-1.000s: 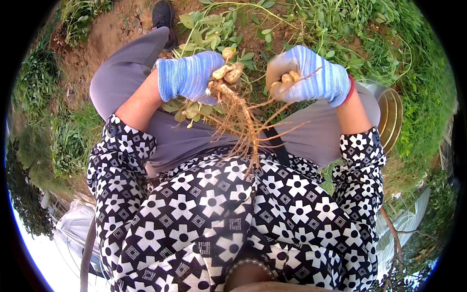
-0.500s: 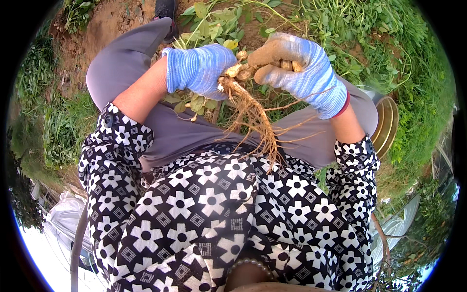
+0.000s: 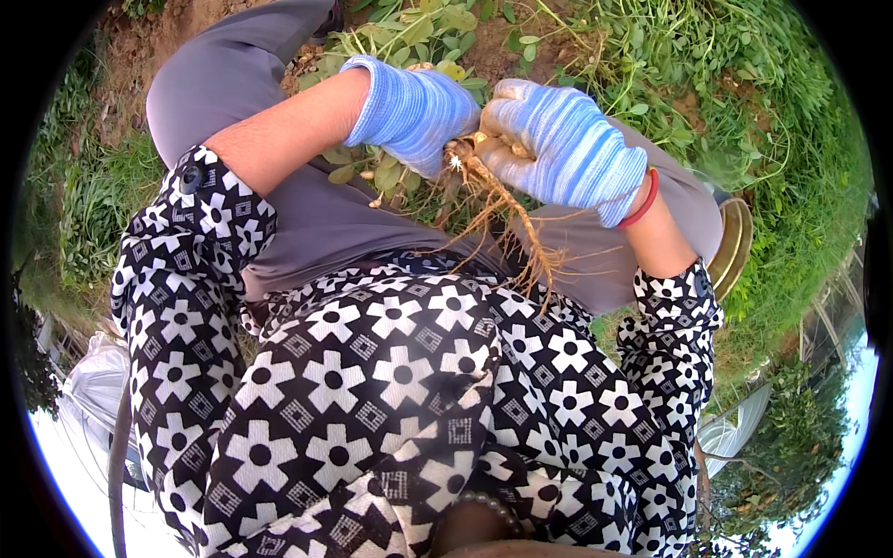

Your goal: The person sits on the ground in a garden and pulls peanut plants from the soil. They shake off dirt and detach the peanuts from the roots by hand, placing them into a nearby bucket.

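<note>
My left hand point(image 3: 419, 116), in a blue-and-white knitted glove, is closed round the base of a pulled-up peanut plant. The plant's tan, stringy roots point(image 3: 510, 200) hang down toward my lap. Green leaves point(image 3: 386, 175) of it show below my left wrist. My right hand point(image 3: 567, 153), gloved alike with a soil-stained palm side, presses up against the left one at the root crown. Its fingers are curled in on peanut pods, mostly hidden; a pale bit of pod point(image 3: 478, 138) shows between the two gloves.
A brass-coloured round metal vessel point(image 3: 735, 244) stands beside my right knee. Cut leafy plants point(image 3: 688, 56) lie on reddish soil ahead, with grass at the right. My grey-trousered legs point(image 3: 209, 102) are bent on both sides. White sheeting point(image 3: 98, 395) is behind at the left.
My right fingers have closed over the pods, and the hands have come together at the root crown. Pods that showed between them are now mostly covered. The view has shifted slightly.
</note>
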The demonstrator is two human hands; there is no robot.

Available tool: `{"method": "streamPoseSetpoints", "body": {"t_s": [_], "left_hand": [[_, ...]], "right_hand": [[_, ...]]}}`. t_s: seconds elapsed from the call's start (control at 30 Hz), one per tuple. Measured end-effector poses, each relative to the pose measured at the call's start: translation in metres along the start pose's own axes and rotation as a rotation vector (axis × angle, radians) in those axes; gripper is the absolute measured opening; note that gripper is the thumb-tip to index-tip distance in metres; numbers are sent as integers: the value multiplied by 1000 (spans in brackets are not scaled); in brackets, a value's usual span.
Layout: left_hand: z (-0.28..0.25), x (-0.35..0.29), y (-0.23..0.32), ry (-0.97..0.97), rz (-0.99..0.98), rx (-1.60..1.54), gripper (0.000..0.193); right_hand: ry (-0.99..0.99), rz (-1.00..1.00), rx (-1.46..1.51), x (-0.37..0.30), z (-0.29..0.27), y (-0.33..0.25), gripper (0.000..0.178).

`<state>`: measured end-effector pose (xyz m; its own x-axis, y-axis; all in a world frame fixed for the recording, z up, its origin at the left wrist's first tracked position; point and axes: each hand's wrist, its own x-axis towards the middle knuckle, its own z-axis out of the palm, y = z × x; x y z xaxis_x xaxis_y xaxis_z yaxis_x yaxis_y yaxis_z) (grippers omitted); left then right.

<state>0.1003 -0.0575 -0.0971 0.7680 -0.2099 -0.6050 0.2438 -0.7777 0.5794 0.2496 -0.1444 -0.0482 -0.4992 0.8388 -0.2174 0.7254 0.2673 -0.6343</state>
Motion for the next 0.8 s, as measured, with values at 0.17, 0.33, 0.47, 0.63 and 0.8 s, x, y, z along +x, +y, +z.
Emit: {"method": "streamPoseSetpoints", "body": {"t_s": [0.17,0.33,0.47,0.63,0.8], "left_hand": [[0,-6,7,51,90,17,33],[-7,-14,17,48,125,47,30],[-4,-17,3,51,103,186,27],[6,-26,-12,113,3,93,38],[2,-23,-11,102,29,115,38]], "right_hand": [[-111,23,447,1,-2,9,22],[-239,24,577,0,-2,16,21],[-213,-13,667,-15,-7,14,18],[-100,-252,1045,-16,-14,43,10],[20,-168,1344,-19,-7,29,26]]}}
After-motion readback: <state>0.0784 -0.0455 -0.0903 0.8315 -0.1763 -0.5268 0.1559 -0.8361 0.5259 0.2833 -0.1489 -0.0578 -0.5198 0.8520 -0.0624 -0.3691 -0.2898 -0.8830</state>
